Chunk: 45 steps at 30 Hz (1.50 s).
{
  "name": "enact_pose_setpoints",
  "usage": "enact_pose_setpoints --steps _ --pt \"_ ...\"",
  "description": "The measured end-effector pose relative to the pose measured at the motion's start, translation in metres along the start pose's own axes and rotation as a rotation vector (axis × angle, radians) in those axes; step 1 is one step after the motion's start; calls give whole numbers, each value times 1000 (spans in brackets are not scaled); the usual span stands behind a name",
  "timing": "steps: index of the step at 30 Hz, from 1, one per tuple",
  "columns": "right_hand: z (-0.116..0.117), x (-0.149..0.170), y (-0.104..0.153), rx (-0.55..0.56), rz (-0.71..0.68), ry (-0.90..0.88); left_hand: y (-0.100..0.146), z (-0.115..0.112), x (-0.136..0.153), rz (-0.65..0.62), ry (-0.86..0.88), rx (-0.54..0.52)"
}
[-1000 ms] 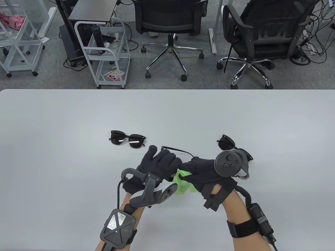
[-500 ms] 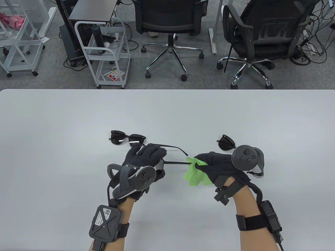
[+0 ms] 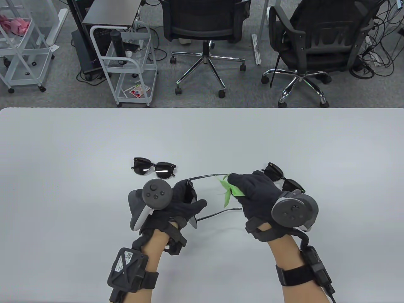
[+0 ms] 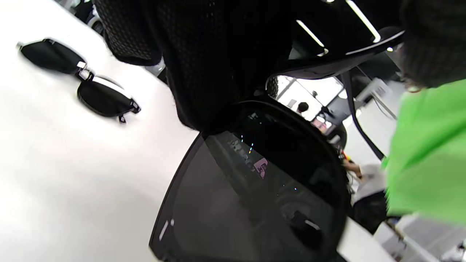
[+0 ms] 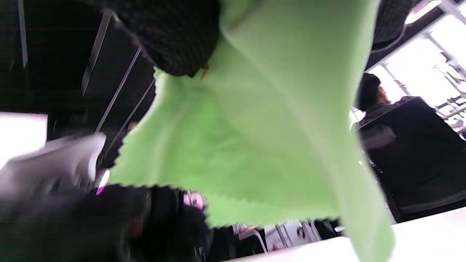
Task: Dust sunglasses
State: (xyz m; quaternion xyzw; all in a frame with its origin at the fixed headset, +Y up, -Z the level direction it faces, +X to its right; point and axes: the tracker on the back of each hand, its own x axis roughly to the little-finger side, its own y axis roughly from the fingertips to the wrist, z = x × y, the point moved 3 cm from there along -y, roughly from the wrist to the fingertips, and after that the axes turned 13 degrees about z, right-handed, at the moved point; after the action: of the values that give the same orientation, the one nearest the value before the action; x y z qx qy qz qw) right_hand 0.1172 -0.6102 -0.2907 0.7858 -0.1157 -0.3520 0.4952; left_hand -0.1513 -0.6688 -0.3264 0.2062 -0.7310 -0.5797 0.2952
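My left hand (image 3: 186, 205) grips the front of a black pair of sunglasses (image 3: 191, 192) and holds it above the table, temples pointing right. Its dark lens (image 4: 255, 189) fills the left wrist view. My right hand (image 3: 243, 186) pinches a green cloth (image 3: 228, 191) around the end of the far temple (image 3: 208, 175). The near temple (image 3: 221, 213) is free. The cloth (image 5: 255, 127) fills the right wrist view.
A second pair of sunglasses (image 3: 154, 168) lies folded on the white table (image 3: 63, 142), left of my hands; it also shows in the left wrist view (image 4: 80, 76). A third pair (image 3: 282, 178) lies partly behind my right hand. Office chairs and carts stand beyond the far edge.
My left hand has turned the held sunglasses so both temples spread apart. My right hand has moved with the cloth from the near temple to the far temple's end.
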Motion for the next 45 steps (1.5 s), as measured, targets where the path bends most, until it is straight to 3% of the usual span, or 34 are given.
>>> enact_pose_setpoints --steps 6,9,12,16,24,25,27,29,33,36,40,45 --pt "38 -33 8 -59 -170 271 -8 -10 17 79 147 182" --pt "52 -41 11 -115 -201 333 -10 -12 19 79 218 218" --pt "68 -43 12 -232 -211 338 -10 -7 22 81 311 215" --pt "84 -43 14 -469 -214 246 -11 3 29 93 350 156" --pt "95 -35 17 -703 -163 253 -13 11 34 93 405 129" --pt "95 -34 16 -721 -144 186 -12 12 32 86 392 116" --pt "92 -31 14 -713 -80 10 -11 13 29 68 366 111" --pt "87 -30 10 -625 -62 -36 -9 14 25 47 358 112" --pt "91 -39 13 -566 -168 309 -5 14 15 14 324 98" --pt "97 -48 18 -523 -250 466 -3 14 12 2 330 91" --pt "102 -59 24 -428 -329 504 -5 9 18 33 377 117" --pt "105 -60 25 -461 -355 571 -13 -3 27 79 437 185"
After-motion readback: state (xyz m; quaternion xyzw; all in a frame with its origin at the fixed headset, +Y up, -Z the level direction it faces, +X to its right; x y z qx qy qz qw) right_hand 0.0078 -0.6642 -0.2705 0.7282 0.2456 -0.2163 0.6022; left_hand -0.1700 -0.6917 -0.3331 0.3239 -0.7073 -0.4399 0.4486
